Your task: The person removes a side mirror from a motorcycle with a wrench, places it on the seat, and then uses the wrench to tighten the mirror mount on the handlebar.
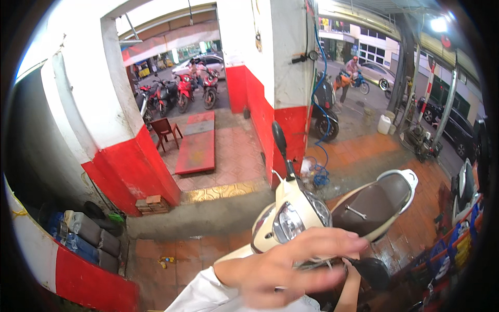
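A cream scooter (283,195) stands in front of me, its headlight (288,221) just beyond my hands. My left hand (291,265), from a white sleeve, is raised over the scooter's front, close to the camera and slightly blurred. Its fingers are stretched out and apart, with nothing in them. Farther right, my right hand (352,274) is by the handlebar, beside the right black mirror (375,273). My left hand covers part of it, so its grip cannot be made out. A metal wrench (356,212) lies on the brown seat (382,200). The left mirror (279,138) sticks up.
A red-and-white pillar (283,119) rises behind the scooter, with a blue hose (322,177) at its foot. Grey and blue containers (88,236) stand at left. A small yellow object (166,261) lies on the tiles. Parts racks (452,249) line the right; a brown chair (165,133) is farther back.
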A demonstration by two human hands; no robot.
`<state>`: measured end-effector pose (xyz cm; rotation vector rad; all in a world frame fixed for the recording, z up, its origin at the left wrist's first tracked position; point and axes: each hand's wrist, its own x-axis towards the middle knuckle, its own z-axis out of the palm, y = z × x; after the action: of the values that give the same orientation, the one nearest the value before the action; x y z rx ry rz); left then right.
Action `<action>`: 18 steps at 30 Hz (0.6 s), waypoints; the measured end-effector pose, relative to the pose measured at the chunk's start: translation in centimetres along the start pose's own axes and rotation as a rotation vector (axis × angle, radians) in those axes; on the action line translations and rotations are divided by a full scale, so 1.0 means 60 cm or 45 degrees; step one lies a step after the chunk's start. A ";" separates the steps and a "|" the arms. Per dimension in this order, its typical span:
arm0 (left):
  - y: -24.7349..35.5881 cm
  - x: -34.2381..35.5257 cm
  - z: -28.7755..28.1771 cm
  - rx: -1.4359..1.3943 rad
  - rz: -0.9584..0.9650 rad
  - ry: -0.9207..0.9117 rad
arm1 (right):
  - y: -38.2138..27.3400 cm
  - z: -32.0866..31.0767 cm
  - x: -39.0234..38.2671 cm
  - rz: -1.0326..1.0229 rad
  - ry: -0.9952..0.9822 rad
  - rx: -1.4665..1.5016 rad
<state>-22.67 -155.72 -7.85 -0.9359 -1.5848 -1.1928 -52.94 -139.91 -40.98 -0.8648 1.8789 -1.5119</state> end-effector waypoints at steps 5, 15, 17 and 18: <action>-0.020 0.046 0.023 -0.010 0.645 -0.096 | -0.020 0.020 -0.004 -0.035 0.012 -0.002; -0.056 -0.120 0.058 -0.317 -0.808 -0.249 | -0.024 0.022 -0.021 -0.048 0.108 0.018; -0.154 -0.251 0.072 -0.359 -1.247 -0.243 | -0.017 0.020 -0.025 -0.058 0.116 0.111; -0.181 -0.319 0.079 -0.270 -1.497 -0.158 | -0.025 0.037 -0.015 -0.040 0.093 0.081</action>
<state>-28.16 -154.67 -29.66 -0.0962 -2.2113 -2.1341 -50.48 -140.77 -39.91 -0.8242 1.8660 -1.6332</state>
